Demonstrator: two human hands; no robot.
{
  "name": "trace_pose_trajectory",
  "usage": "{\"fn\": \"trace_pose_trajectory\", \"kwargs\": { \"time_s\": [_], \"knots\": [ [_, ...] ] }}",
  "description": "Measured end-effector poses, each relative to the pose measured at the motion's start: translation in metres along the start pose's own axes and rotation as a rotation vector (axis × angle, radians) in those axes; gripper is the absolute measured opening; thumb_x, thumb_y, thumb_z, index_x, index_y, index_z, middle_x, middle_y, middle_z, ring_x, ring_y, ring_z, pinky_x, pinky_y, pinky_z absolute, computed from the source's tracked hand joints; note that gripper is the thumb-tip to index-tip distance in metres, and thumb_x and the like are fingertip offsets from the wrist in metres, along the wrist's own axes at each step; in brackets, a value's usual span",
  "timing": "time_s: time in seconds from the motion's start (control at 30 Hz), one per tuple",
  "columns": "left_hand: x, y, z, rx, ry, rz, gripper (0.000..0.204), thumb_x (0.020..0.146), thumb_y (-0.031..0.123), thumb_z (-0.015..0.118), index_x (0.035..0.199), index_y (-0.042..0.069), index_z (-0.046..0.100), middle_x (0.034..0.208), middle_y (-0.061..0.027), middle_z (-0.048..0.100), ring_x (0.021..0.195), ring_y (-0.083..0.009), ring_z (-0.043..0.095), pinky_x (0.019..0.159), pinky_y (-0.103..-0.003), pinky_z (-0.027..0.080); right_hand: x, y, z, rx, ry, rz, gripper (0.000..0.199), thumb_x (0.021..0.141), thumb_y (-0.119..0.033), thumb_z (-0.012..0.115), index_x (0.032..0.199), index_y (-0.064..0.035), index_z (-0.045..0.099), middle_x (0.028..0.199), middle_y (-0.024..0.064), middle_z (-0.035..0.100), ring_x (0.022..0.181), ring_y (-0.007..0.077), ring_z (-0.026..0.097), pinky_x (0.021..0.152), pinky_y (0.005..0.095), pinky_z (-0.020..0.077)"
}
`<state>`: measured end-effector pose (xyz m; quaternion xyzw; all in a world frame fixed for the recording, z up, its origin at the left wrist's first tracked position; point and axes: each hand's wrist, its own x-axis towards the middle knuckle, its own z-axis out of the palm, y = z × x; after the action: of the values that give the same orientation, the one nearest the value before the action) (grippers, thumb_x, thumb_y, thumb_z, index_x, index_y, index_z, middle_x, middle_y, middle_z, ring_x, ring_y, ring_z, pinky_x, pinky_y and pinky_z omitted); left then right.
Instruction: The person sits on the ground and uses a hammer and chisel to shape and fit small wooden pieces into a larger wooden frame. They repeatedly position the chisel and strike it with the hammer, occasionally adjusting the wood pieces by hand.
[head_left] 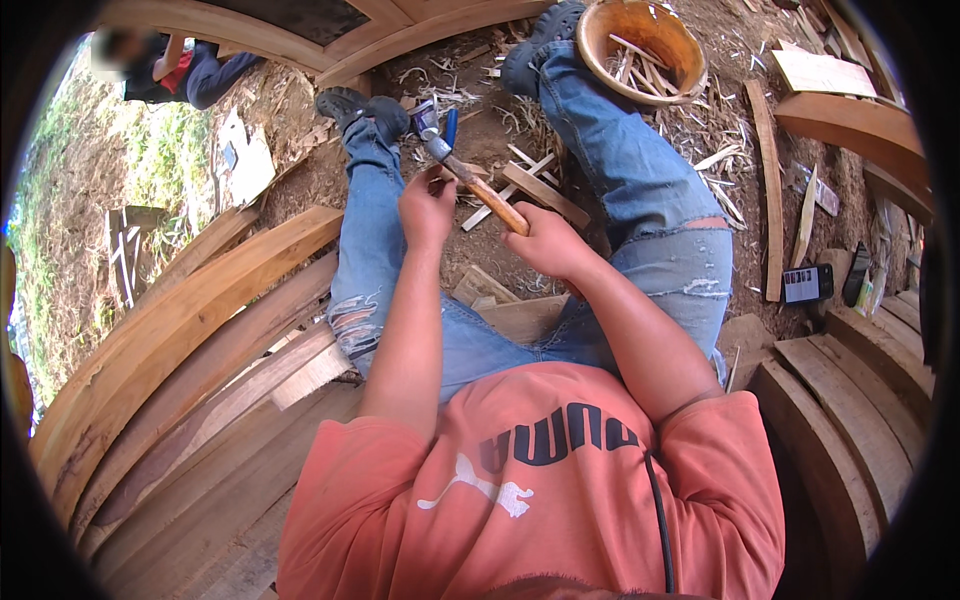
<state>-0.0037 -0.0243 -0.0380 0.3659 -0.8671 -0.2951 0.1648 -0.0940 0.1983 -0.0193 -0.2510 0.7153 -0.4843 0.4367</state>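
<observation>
In my right hand [545, 240] I grip a hammer [478, 185] by the lower end of its wooden handle. Its metal head points up and to the left, away from me. My left hand [428, 208] is raised just below the hammer head, fingers pinched together; whatever they hold, if anything, is too small to make out. Just beyond the hammer head, by my left shoe, lie a small container [424, 117] and a blue object [452, 127]. Thin wood strips [510, 190] and a short board [546, 195] lie on the ground between my legs.
Curved timber pieces [190, 300] are stacked at my left, more planks [850, 400] at my right. A round tub [690, 90] with wood scraps stands by my right foot. A phone [808, 284] lies at the right. A wooden frame [350, 60] and another person [190, 75] are ahead.
</observation>
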Motion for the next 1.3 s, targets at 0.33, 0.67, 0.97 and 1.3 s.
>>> {"fn": "trace_pose_trajectory", "kwargs": {
  "time_s": [0.33, 0.67, 0.97, 1.3],
  "knots": [
    [-0.007, 0.002, 0.004, -0.121, 0.005, -0.016, 0.018, 0.091, 0.007, 0.081, 0.108, 0.001, 0.076, 0.097, -0.0138, 0.082, 0.090, -0.0251, 0.082, 0.080, -0.035, 0.061, 0.002, 0.004, 0.003, -0.053, 0.005, 0.002, 0.034, 0.095, -0.024, 0.072, 0.118, 0.0003, 0.066, 0.097, 0.0223, 0.073, 0.092, 0.0340, 0.071, 0.085, 0.0449, 0.0540],
    [-0.005, 0.000, 0.007, -0.127, 0.021, -0.016, 0.020, 0.091, 0.009, 0.082, 0.110, 0.002, 0.078, 0.098, -0.0149, 0.082, 0.091, -0.0257, 0.082, 0.080, -0.036, 0.061, 0.005, 0.009, 0.004, -0.078, 0.015, -0.006, 0.033, 0.096, -0.024, 0.070, 0.117, 0.0006, 0.065, 0.097, 0.0233, 0.072, 0.092, 0.0349, 0.071, 0.085, 0.0451, 0.0534],
    [-0.003, -0.003, 0.009, -0.086, 0.019, -0.010, 0.022, 0.091, 0.012, 0.083, 0.111, 0.004, 0.078, 0.099, -0.0143, 0.083, 0.090, -0.0266, 0.082, 0.079, -0.037, 0.061, 0.006, 0.012, 0.005, -0.089, 0.018, -0.008, 0.030, 0.097, -0.024, 0.069, 0.114, 0.0000, 0.064, 0.096, 0.0231, 0.072, 0.090, 0.0350, 0.071, 0.084, 0.0450, 0.0535],
    [-0.004, 0.001, 0.008, -0.015, 0.016, -0.004, 0.023, 0.091, 0.015, 0.083, 0.111, 0.005, 0.078, 0.099, -0.0139, 0.082, 0.089, -0.0275, 0.081, 0.078, -0.039, 0.061, 0.003, 0.002, 0.000, -0.061, -0.020, 0.044, 0.038, 0.094, -0.025, 0.066, 0.120, 0.0023, 0.066, 0.107, 0.0306, 0.074, 0.106, 0.0476, 0.071, 0.093, 0.0516, 0.0542]
  ]
}}
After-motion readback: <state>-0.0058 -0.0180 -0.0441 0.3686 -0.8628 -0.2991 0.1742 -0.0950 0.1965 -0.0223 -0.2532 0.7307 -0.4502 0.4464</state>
